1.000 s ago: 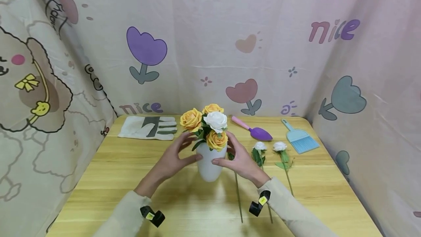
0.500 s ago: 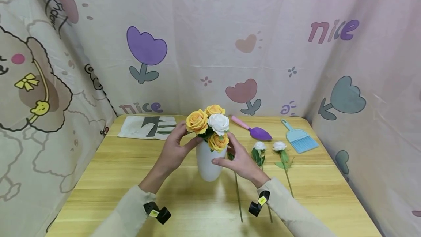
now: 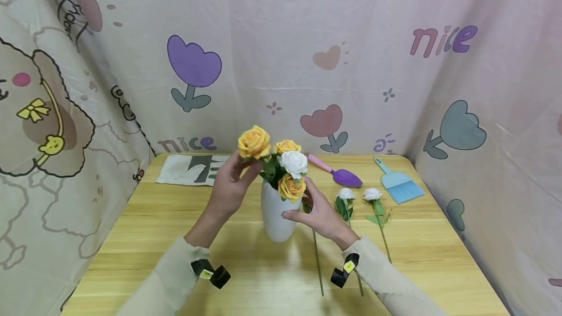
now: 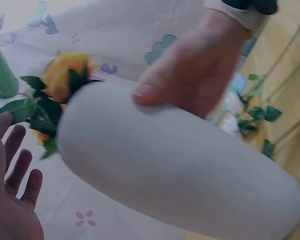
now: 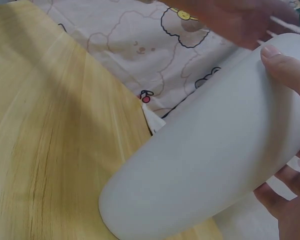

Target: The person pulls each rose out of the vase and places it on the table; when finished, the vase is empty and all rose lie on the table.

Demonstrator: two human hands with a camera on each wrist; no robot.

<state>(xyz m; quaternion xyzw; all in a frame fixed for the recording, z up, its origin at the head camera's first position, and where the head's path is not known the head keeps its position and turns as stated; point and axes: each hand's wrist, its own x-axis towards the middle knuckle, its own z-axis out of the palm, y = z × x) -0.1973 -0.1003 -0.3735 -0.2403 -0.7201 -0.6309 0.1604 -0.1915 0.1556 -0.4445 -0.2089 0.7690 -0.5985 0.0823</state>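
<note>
A white vase (image 3: pixel 276 223) stands upright on the table in the head view, with yellow roses and a white rose (image 3: pixel 293 162) in it. My right hand (image 3: pixel 322 216) grips the vase's right side near the top, thumb in front; the right wrist view shows its thumb and fingers round the vase (image 5: pixel 200 150). My left hand (image 3: pixel 228 187) pinches a yellow rose (image 3: pixel 253 142) just under its bloom, raised above the others at the left. In the left wrist view its thumb or fingertip meets green leaves (image 4: pixel 20 107), while the other fingers are spread. The stem's lower end is hidden.
Several white roses (image 3: pixel 372 195) lie on the table (image 3: pixel 145 257) to the right, one bloom hidden behind my right hand. Beyond them are a purple trowel (image 3: pixel 347 177) and a blue dustpan (image 3: pixel 401 185). A work glove (image 3: pixel 175 169) lies at the back left.
My left hand has risen from beside the vase to the left yellow rose and drawn it up and leftward. The right hand has stayed on the vase.
</note>
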